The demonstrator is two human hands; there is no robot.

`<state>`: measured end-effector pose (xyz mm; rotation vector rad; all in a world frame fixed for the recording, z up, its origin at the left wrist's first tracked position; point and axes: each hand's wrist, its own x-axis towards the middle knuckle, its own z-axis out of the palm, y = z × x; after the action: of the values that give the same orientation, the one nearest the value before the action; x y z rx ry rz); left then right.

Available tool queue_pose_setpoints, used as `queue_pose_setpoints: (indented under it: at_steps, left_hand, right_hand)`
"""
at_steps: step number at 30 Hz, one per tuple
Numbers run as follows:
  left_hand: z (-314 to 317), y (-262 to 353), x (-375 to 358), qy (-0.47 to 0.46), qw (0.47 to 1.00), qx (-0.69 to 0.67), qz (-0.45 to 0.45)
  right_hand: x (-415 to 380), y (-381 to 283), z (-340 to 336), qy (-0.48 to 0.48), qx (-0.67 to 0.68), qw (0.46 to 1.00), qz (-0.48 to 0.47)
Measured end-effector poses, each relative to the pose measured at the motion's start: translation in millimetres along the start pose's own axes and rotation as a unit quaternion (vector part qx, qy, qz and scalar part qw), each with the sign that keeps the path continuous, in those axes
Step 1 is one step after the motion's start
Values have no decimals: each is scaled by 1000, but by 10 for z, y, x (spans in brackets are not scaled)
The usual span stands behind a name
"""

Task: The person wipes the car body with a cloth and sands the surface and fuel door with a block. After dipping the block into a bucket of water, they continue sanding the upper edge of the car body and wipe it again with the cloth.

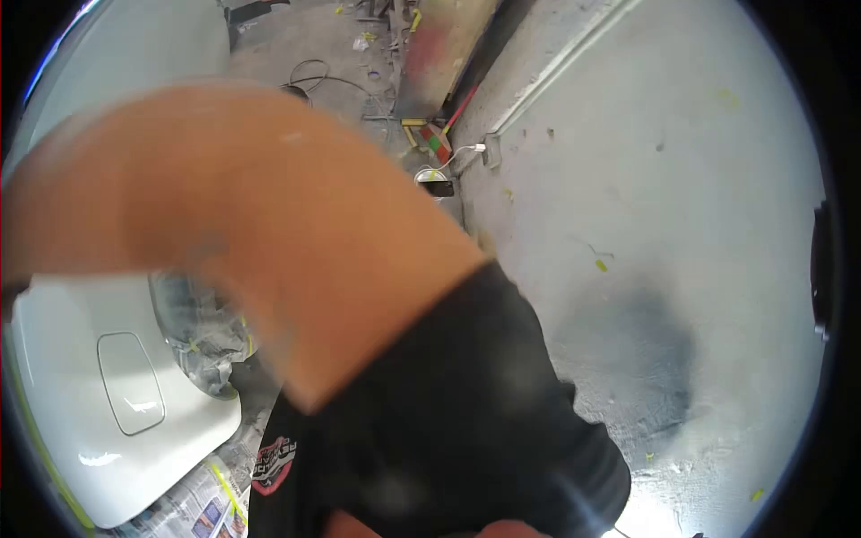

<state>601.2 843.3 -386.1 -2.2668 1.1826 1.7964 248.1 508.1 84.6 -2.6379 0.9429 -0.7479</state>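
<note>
Presently, your bent arm (224, 197) crosses the frame toward the left edge, and the fingers of both hands are not visible, so I cannot tell whether they are wide, narrow or holding something. At lower left, below your forearm, is the glossy white panel (58, 394) with its flap (132, 381), and newspaper (184, 511) lies along its lower edge.

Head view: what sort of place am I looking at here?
Probably a vehicle body or paint shop: a glossy white car body with its filler flap, and newspaper with strips of yellow tape beside it, like masking.
</note>
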Motion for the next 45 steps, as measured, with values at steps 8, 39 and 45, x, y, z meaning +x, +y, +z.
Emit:
queue_pose_setpoints:
  at_steps: [8, 39, 45]
  left_hand:
    - [99, 1420, -23, 61, 996, -56, -28]
    - [1909, 7675, 53, 5, 875, -82, 478]
    - [1430, 8512, 134, 178, 823, -171, 511]
  right_hand:
    - [568, 1097, 59, -17, -3, 1000, 4]
    - [-4122, 3796, -1003, 472, 700, 425, 326]
    - [-3658, 4479, -843, 426, 683, 458, 377]
